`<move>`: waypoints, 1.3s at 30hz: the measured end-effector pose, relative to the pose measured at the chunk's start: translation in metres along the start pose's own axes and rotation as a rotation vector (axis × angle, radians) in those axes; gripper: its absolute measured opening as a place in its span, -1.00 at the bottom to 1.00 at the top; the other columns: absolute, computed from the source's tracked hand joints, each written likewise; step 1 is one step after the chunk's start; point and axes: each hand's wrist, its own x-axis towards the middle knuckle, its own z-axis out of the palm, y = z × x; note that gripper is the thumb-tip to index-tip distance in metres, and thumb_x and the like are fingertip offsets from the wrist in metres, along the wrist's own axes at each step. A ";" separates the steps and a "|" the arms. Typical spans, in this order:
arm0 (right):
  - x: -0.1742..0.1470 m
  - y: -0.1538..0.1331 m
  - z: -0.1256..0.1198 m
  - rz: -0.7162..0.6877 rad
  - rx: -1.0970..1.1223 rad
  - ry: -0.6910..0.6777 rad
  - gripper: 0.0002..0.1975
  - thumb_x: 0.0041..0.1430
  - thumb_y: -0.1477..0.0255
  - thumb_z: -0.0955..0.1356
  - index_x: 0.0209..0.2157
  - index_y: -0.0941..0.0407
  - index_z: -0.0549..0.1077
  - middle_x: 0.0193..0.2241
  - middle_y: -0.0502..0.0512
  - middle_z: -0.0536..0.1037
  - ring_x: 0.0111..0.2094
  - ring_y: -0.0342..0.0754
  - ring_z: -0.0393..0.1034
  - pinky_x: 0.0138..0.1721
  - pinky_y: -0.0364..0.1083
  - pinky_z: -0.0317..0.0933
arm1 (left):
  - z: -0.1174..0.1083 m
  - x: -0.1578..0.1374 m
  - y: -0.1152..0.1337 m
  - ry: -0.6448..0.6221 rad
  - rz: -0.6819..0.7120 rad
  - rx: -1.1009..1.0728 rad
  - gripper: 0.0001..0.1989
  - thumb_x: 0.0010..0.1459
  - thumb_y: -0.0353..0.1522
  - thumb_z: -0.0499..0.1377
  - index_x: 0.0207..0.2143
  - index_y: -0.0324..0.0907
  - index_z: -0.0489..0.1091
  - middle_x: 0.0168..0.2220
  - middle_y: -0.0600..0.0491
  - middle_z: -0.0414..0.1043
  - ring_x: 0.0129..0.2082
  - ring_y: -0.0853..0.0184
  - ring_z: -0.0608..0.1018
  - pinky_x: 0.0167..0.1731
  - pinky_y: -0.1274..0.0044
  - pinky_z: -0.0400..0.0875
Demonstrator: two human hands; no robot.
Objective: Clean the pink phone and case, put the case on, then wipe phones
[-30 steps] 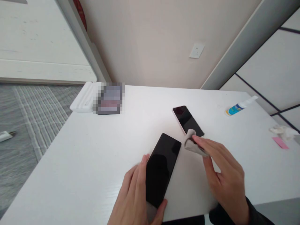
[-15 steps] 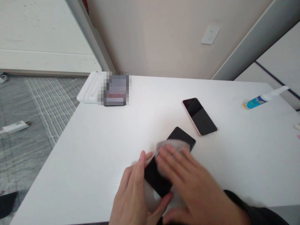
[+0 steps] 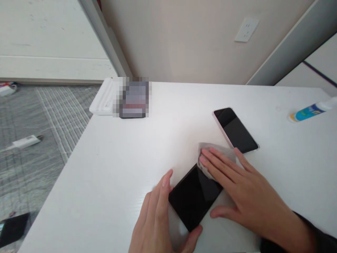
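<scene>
A black smartphone [image 3: 193, 196] lies aslant on the white table, its dark glossy face up. My left hand [image 3: 158, 218] steadies its near end, with the thumb at the bottom edge and the fingers along the left side. Under the fingers of my right hand [image 3: 237, 182], a thin grey cloth [image 3: 218, 146] is pressed over the phone's far end. The right fingers are stretched out on the cloth, and the thumb sits apart from them, off the phone's right side. The cloth hides the phone's far edge.
A second phone [image 3: 235, 130] in a clear-edged case lies just beyond my right hand. A blue and white bottle [image 3: 308, 112] lies at the right. At the far left corner are a white case [image 3: 104, 100] and a blurred-out dark device [image 3: 134, 102].
My right hand has slid the cloth up to the phone's far end, uncovering more of the screen. The left hand keeps its hold. The camera view has shifted slightly.
</scene>
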 end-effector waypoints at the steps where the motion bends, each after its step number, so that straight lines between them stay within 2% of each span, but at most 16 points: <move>1: -0.001 0.001 0.001 0.014 -0.014 0.030 -0.11 0.37 -0.16 0.15 0.39 0.29 0.18 0.41 0.24 0.17 0.42 0.18 0.01 0.43 0.20 -0.28 | -0.001 0.000 -0.001 -0.007 0.006 0.000 -0.01 0.23 -0.20 0.24 0.47 -0.42 -0.26 0.17 -0.39 0.43 0.03 0.02 0.62 -0.10 0.23 0.65; 4: -0.003 0.000 0.002 -0.206 -0.003 0.139 -0.46 0.47 0.21 0.23 0.36 0.13 0.27 0.41 0.04 0.20 0.39 0.05 0.09 0.43 0.10 -0.22 | -0.004 0.000 -0.002 -0.031 -0.006 -0.026 -0.01 0.20 -0.25 0.25 0.48 -0.36 -0.24 0.18 -0.38 0.41 -0.05 0.06 0.66 -0.18 0.29 0.67; 5: -0.004 0.000 0.002 -0.237 0.002 0.134 -0.50 0.48 0.24 0.22 0.36 0.08 0.27 0.42 -0.02 0.19 0.39 0.00 0.09 0.43 0.07 -0.20 | -0.005 0.000 -0.002 -0.031 -0.031 -0.054 0.01 0.18 -0.27 0.27 0.48 -0.32 -0.25 0.19 -0.36 0.41 -0.08 0.09 0.67 -0.19 0.31 0.68; 9: -0.003 0.001 0.000 0.030 0.003 0.014 -0.06 0.34 -0.21 0.11 0.39 0.27 0.19 0.42 0.21 0.16 0.42 0.19 0.01 0.43 0.19 -0.30 | -0.008 -0.001 0.001 -0.037 -0.175 -0.180 0.19 0.06 -0.32 0.38 0.49 -0.14 -0.38 0.26 -0.26 0.36 -0.05 0.13 0.65 -0.11 0.28 0.66; 10: -0.003 0.000 -0.001 -0.005 0.023 0.028 -0.06 0.33 -0.22 0.12 0.38 0.26 0.20 0.41 0.19 0.18 0.41 0.21 0.02 0.42 0.19 -0.28 | -0.008 -0.002 0.002 -0.055 -0.205 -0.201 0.20 0.05 -0.35 0.37 0.49 -0.12 -0.40 0.28 -0.24 0.34 -0.04 0.14 0.65 -0.11 0.29 0.66; 13: -0.001 -0.001 0.000 -0.215 0.080 0.059 -0.38 0.46 0.01 0.19 0.37 0.05 0.25 0.39 -0.06 0.25 0.39 0.04 0.08 0.41 0.08 -0.22 | -0.007 -0.003 0.003 -0.099 -0.237 -0.246 0.19 0.05 -0.37 0.35 0.49 -0.12 -0.40 0.31 -0.25 0.30 -0.03 0.14 0.64 -0.14 0.31 0.67; 17: -0.002 0.007 -0.002 0.038 0.037 -0.005 -0.06 0.32 -0.23 0.12 0.41 0.21 0.15 0.44 0.15 0.13 0.44 0.21 -0.07 0.43 0.22 -0.36 | -0.007 -0.002 0.004 -0.082 -0.215 -0.223 0.20 0.08 -0.30 0.39 0.49 -0.11 -0.41 0.31 -0.25 0.31 0.00 0.11 0.63 -0.04 0.21 0.63; 18: -0.004 0.008 -0.003 0.030 0.037 -0.004 -0.04 0.30 -0.25 0.13 0.41 0.22 0.16 0.44 0.17 0.13 0.45 0.23 -0.08 0.43 0.23 -0.38 | -0.007 -0.001 0.004 -0.084 -0.212 -0.222 0.18 0.09 -0.29 0.39 0.49 -0.11 -0.38 0.31 -0.24 0.31 0.00 0.13 0.63 -0.03 0.23 0.63; 21: -0.011 0.010 -0.005 -0.194 0.087 -0.011 -0.24 0.40 -0.12 0.15 0.40 0.07 0.19 0.44 -0.01 0.14 0.45 0.07 -0.07 0.45 0.13 -0.42 | -0.008 0.001 0.003 -0.085 -0.203 -0.238 0.12 0.12 -0.28 0.35 0.49 -0.11 -0.34 0.31 -0.22 0.30 0.00 0.16 0.62 -0.08 0.31 0.64; 22: -0.012 0.011 -0.005 -0.210 0.092 -0.020 -0.27 0.42 -0.10 0.13 0.41 0.05 0.17 0.44 -0.04 0.12 0.45 0.03 -0.07 0.46 0.12 -0.45 | -0.008 0.001 0.003 -0.084 -0.202 -0.237 0.12 0.12 -0.27 0.35 0.49 -0.10 -0.33 0.32 -0.21 0.29 0.00 0.16 0.62 -0.08 0.32 0.64; 24: -0.013 0.013 -0.006 -0.077 0.063 -0.021 -0.14 0.38 -0.17 0.12 0.43 0.16 0.11 0.46 0.10 0.07 0.45 0.12 -0.07 0.45 0.18 -0.49 | -0.008 0.001 0.003 -0.087 -0.203 -0.223 0.14 0.10 -0.27 0.37 0.50 -0.08 -0.33 0.32 -0.19 0.30 0.00 0.17 0.61 -0.05 0.32 0.62; 26: -0.011 0.014 -0.007 -0.007 0.053 -0.017 -0.04 0.32 -0.22 0.15 0.42 0.25 0.12 0.45 0.21 0.08 0.44 0.24 -0.07 0.44 0.23 -0.44 | -0.009 0.001 0.004 -0.096 -0.203 -0.217 0.16 0.08 -0.28 0.39 0.50 -0.07 -0.33 0.33 -0.18 0.29 0.02 0.17 0.60 -0.01 0.31 0.61; 30: -0.004 0.016 -0.011 -0.280 0.157 -0.054 -0.32 0.43 -0.03 0.19 0.40 0.05 0.20 0.43 -0.07 0.16 0.41 0.03 0.03 0.42 0.07 -0.17 | -0.011 0.001 0.003 -0.109 -0.170 -0.217 0.08 0.13 -0.27 0.35 0.49 -0.12 -0.27 0.33 -0.19 0.28 0.03 0.18 0.60 -0.02 0.36 0.60; 34: 0.000 0.021 -0.012 -0.023 0.123 -0.052 -0.17 0.39 -0.13 0.15 0.43 0.16 0.13 0.44 0.16 0.11 0.44 0.23 -0.04 0.43 0.26 -0.32 | -0.012 0.003 0.002 -0.109 -0.149 -0.170 0.08 0.13 -0.26 0.36 0.49 -0.15 -0.26 0.30 -0.20 0.32 0.02 0.17 0.60 0.00 0.34 0.60; 38: 0.002 0.021 -0.013 -0.285 0.224 -0.068 -0.45 0.48 0.10 0.19 0.37 0.01 0.25 0.39 -0.10 0.24 0.40 -0.06 0.07 0.41 0.02 -0.07 | -0.013 0.003 0.002 -0.155 -0.191 -0.192 0.05 0.15 -0.23 0.32 0.50 -0.10 -0.27 0.29 -0.18 0.34 -0.01 0.17 0.62 -0.12 0.38 0.65; 39: 0.002 0.022 -0.013 -0.268 0.231 -0.078 -0.42 0.48 0.06 0.18 0.38 0.01 0.22 0.40 -0.11 0.22 0.40 -0.06 0.07 0.41 0.03 -0.07 | -0.013 0.004 0.002 -0.154 -0.192 -0.188 0.05 0.15 -0.22 0.32 0.50 -0.10 -0.27 0.28 -0.18 0.35 -0.02 0.17 0.62 -0.13 0.38 0.65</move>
